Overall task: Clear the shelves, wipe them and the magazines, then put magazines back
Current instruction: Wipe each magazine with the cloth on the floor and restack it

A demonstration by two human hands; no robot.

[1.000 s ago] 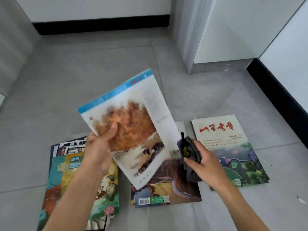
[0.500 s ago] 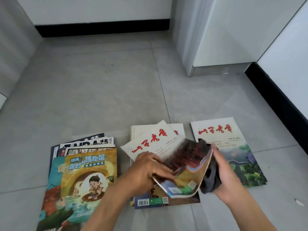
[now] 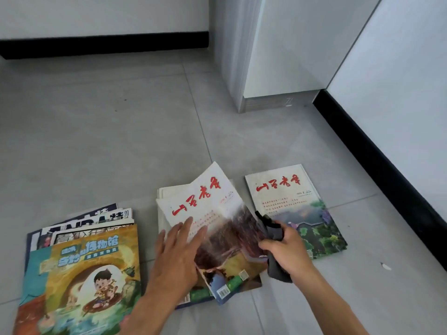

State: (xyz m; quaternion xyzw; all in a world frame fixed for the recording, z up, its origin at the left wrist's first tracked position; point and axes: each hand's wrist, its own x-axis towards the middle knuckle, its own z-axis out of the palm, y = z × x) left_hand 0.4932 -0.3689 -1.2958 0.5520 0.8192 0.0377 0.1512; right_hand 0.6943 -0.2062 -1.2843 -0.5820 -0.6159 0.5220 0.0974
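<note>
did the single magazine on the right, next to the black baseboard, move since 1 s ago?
No. The right magazine lies flat on the same floor tile, its top edge pointing toward the cabinet corner as before; small frame shifts match the head camera moving.

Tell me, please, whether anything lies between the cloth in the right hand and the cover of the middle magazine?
Nothing visible does. The right hand grips the grey cloth at the right edge of the middle magazine, whose cover lies bare apart from the left hand resting flat on its left side.
</note>
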